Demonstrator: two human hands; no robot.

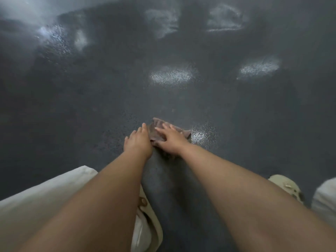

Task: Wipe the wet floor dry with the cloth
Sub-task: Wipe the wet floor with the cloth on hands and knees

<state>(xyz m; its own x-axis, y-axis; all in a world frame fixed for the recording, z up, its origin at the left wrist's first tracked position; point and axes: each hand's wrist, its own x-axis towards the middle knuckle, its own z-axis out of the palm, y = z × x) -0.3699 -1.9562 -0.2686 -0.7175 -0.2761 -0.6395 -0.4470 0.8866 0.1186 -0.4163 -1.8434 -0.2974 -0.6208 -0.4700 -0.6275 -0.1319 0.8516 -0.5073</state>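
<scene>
Both hands press a crumpled brownish cloth (160,131).

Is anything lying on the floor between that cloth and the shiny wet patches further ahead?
Nothing visible. The cloth, under the right hand, has bare dark floor ahead up to the glistening patches.

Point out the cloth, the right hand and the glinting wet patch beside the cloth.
cloth (156,132): head view, bare fabric between the hands.
right hand (170,139): head view, back of the hand.
wet patch (202,134): head view, its shiny middle.
</scene>
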